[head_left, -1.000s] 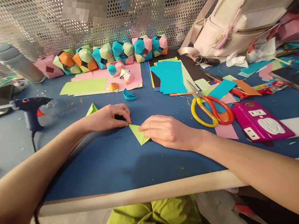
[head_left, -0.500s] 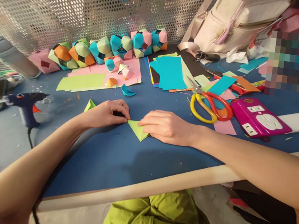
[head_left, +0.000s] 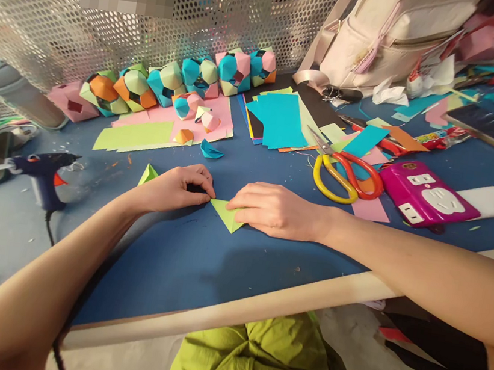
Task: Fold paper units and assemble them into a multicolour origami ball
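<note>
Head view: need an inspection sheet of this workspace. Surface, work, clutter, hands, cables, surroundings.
Surface: blue tabletop, pale front edge, scattered specks.
Work: folded green paper between the hands; second green piece beyond the left wrist.
Clutter: scissors, glue gun, blue sheets, purple power adapter, row of paper shapes.
Hands: left hand at the paper's left corner, right hand over its right part; grip unclear.
Cables: glue gun's dark cord passes behind the left forearm.
Surroundings: perforated screen and pale backpack at the back.
</note>
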`<action>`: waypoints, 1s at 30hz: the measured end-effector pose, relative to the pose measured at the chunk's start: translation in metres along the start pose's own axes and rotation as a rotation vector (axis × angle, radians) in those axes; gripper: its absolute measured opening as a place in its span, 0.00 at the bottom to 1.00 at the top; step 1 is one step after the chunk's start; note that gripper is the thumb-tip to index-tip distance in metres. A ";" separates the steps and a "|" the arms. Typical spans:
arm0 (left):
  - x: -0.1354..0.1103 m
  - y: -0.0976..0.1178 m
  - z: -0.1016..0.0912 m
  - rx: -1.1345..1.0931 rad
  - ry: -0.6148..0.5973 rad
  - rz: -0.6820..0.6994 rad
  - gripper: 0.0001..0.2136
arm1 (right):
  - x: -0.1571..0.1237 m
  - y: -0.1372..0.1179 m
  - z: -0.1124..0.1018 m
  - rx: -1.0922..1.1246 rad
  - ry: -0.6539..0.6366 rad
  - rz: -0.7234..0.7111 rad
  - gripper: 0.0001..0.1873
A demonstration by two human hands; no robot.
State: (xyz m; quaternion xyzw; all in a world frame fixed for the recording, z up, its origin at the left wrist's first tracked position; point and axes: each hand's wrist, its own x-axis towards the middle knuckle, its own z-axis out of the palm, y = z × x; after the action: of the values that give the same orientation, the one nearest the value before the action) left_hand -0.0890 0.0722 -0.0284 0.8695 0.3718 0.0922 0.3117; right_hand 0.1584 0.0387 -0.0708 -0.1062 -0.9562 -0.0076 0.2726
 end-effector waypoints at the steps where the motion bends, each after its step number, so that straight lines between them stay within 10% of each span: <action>1: 0.000 0.001 0.000 -0.001 0.002 -0.004 0.08 | 0.000 0.000 0.000 -0.002 -0.002 -0.001 0.13; 30: 0.001 0.010 0.006 0.022 0.073 -0.038 0.08 | 0.001 -0.001 0.000 -0.023 -0.012 -0.024 0.14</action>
State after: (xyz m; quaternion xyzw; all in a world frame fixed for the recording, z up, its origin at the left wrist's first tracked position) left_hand -0.0799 0.0645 -0.0273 0.8617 0.4002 0.1142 0.2901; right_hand 0.1568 0.0379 -0.0703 -0.0977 -0.9589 -0.0212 0.2655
